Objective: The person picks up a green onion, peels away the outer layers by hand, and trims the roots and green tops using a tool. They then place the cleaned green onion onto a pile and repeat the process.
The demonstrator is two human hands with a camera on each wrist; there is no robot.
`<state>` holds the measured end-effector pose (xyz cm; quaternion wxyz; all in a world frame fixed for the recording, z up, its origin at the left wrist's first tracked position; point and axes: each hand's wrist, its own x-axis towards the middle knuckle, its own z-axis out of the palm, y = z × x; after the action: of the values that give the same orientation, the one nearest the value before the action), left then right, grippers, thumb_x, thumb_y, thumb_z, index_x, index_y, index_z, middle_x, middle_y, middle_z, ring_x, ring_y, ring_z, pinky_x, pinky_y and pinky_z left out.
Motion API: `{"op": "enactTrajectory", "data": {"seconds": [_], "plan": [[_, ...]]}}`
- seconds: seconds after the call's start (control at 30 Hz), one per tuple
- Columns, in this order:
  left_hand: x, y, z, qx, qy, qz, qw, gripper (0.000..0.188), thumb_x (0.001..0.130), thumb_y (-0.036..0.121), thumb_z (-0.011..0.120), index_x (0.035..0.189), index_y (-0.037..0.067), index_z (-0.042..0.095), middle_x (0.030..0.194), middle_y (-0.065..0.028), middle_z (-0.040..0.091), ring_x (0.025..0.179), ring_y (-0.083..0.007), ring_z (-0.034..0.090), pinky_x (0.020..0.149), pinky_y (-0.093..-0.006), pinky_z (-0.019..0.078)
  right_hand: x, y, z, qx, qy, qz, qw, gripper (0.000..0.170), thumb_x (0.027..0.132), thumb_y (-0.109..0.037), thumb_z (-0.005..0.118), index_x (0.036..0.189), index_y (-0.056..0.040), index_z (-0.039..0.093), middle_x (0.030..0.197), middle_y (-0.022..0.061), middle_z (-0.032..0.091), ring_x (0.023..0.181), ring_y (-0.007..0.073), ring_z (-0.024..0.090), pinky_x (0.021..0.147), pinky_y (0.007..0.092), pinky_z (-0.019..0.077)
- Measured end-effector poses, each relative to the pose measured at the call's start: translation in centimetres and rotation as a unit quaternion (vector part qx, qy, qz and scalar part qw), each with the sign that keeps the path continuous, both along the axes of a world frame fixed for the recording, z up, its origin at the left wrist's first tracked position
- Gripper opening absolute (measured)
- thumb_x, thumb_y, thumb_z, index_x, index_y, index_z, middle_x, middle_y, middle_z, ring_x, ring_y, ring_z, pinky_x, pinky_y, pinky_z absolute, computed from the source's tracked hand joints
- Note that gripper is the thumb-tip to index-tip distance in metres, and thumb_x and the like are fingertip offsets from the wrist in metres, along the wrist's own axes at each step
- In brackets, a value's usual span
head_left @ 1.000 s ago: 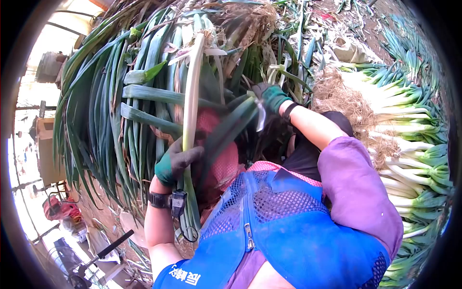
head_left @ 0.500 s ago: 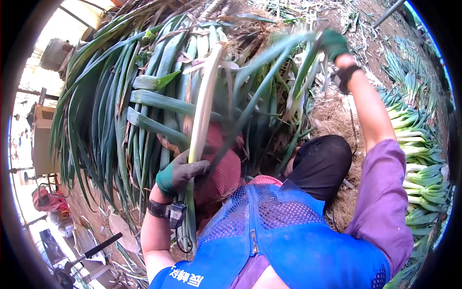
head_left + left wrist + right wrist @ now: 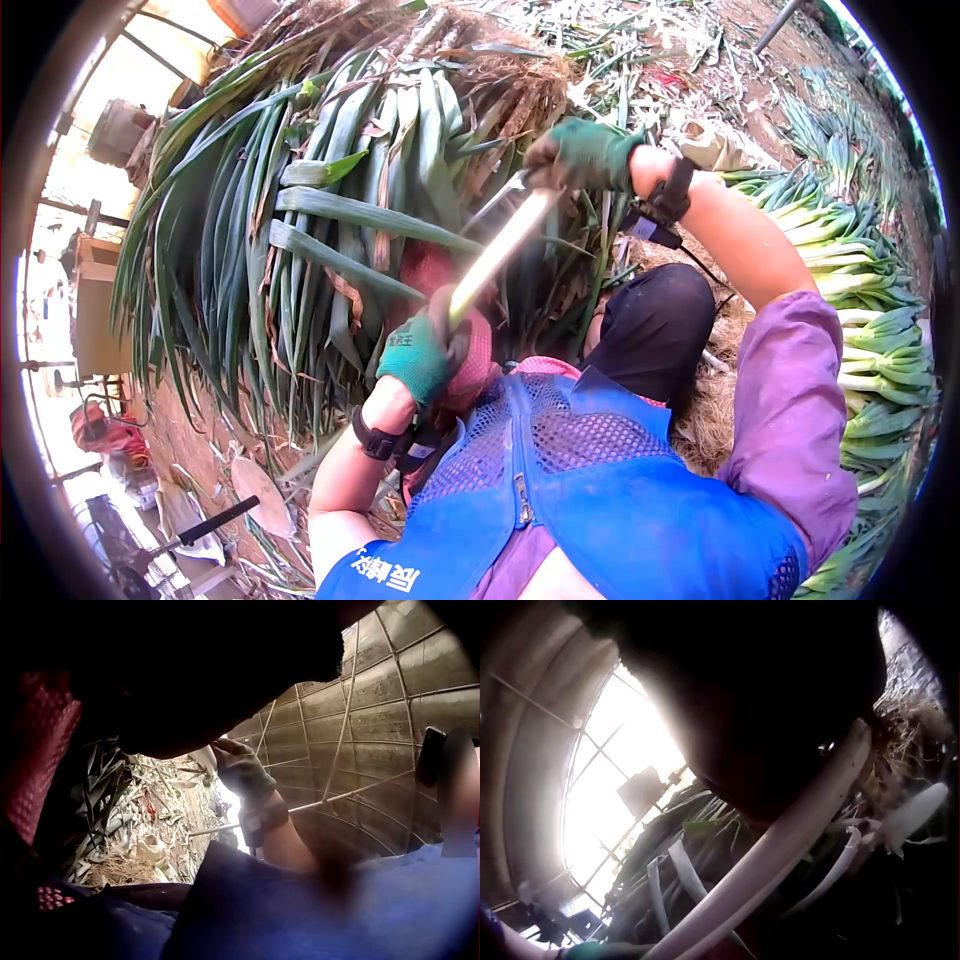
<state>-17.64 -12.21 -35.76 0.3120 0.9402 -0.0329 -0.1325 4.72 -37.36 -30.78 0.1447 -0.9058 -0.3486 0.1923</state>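
In the head view a pale leek (image 3: 503, 250) slants between the two gloved hands. My left hand (image 3: 425, 350) grips its lower shank, back of the glove turned up. Up at the root end, my right hand (image 3: 580, 155) has its fingers curled around the leek. A thin, blurred shiny strip shows beside those fingers. The right wrist view has the white shank (image 3: 772, 847) running from under the dark right hand down to the left glove (image 3: 592, 951). In the left wrist view the right hand (image 3: 246, 772) appears beyond the dark left hand.
A big heap of green leeks (image 3: 270, 230) lies ahead and left. Cleaned leeks (image 3: 870, 350) are laid in a row on the right. Leaf scraps (image 3: 680, 50) litter the ground at the back. A bent knee (image 3: 650, 325) stands close below the right arm.
My right hand swung out to the upper right with long green leaves, then came back without them to the leek's root end. The leek tipped from nearly upright to a rightward slant; my left hand shifted right.
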Motion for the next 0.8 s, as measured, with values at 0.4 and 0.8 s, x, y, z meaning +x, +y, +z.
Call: {"op": "enactTrajectory", "data": {"seconds": [0.4, 0.8], "plan": [[-0.6, -0.4, 3.5, -0.114, -0.006, -0.006, 0.994, 0.047, 0.089, 0.019, 0.063, 0.133, 0.010, 0.051, 0.088, -0.0224, 0.067, 0.080, -0.0403, 0.066, 0.070, -0.0458, 0.0509, 8.8, -10.8, -3.3, 0.029, -0.455, -0.355, 0.816, 0.031, 0.100, -0.036, 0.047, 0.091, -0.0123, 0.066, 0.075, 0.0055, 0.068, 0.065, 0.0208, 0.066, 0.059, 0.0389, 0.0519], [-1.2, 1.0, 3.2, -0.463, 0.262, 0.044, 0.845, 0.046, 0.095, 0.012, 0.060, 0.139, 0.006, 0.050, 0.075, 0.0048, 0.049, 0.061, -0.0057, 0.044, 0.055, -0.0226, 0.0392, 1.0, -8.3, -6.3, 0.457, 0.149, 0.034, 0.876, 0.072, 0.083, -0.028, 0.081, 0.142, -0.0049, 0.047, 0.133, 0.0081, 0.058, 0.116, 0.0193, 0.058, 0.098, 0.0362, 0.0527]]}}
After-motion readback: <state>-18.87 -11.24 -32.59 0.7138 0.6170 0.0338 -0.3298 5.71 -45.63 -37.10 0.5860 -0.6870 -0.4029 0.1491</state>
